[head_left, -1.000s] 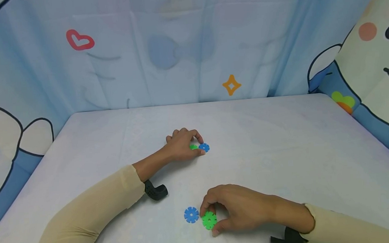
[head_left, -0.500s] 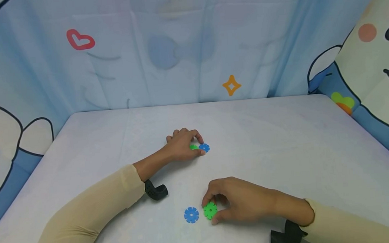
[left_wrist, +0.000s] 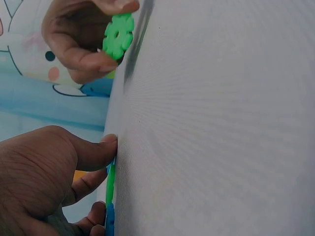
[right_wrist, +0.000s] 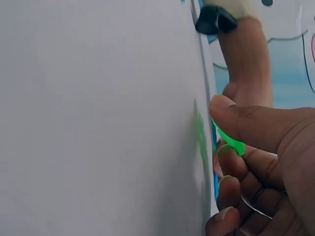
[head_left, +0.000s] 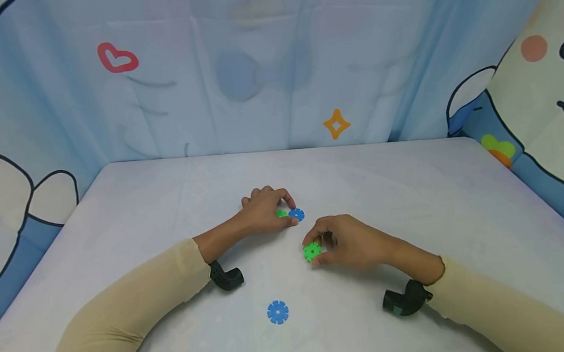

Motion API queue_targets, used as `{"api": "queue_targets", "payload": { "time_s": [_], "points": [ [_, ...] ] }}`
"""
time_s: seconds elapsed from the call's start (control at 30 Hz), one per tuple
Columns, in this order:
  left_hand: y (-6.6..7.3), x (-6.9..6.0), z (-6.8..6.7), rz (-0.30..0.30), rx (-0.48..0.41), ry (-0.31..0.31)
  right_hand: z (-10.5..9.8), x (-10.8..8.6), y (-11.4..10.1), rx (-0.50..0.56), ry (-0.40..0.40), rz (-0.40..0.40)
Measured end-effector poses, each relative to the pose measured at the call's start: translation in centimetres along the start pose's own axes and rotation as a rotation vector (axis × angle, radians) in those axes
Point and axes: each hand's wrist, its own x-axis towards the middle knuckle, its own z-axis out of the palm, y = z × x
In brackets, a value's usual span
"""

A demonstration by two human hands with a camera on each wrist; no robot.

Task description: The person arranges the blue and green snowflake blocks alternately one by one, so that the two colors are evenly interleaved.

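My right hand [head_left: 356,242] pinches a green notched plastic disc [head_left: 312,251] between thumb and fingers, a little above the tabletop. Farther back, my left hand [head_left: 264,212] rests on the table with thumb and forefinger at the edges of a blue notched disc [head_left: 296,214]. Next to that one, under the left palm, a second green disc [head_left: 281,213] shows in part. In the left wrist view another blue disc [left_wrist: 110,221] lies flat in line with the green one, half covered by fingers. Nearer the front lies a separate blue disc [head_left: 278,312].
A white cloth-covered table [head_left: 409,190] spreads under both hands. Behind it hangs a light blue curtain [head_left: 266,80] with cartoon prints. Black wrist mounts [head_left: 226,276] sit under both forearms.
My right hand has carried the green disc away from beside the front blue disc, moving back and slightly right, closer to the left hand. The left hand stays where it was.
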Motion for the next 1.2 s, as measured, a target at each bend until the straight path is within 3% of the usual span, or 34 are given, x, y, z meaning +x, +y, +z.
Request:
{"api": "queue_targets", "payload": {
  "time_s": [0.23,0.6,1.2],
  "points": [
    [-0.1,0.1,0.1,0.001,0.003,-0.001,-1.3,1.8,2.4,-0.001,0.077,0.021],
    [-0.1,0.0,0.2,0.001,0.003,-0.007,-2.5,4.7,4.6,-0.026,0.125,0.095],
    [-0.1,0.0,0.0,0.002,0.008,-0.003,-2.7,5.6,4.5,-0.021,0.112,0.198]
  ]
}}
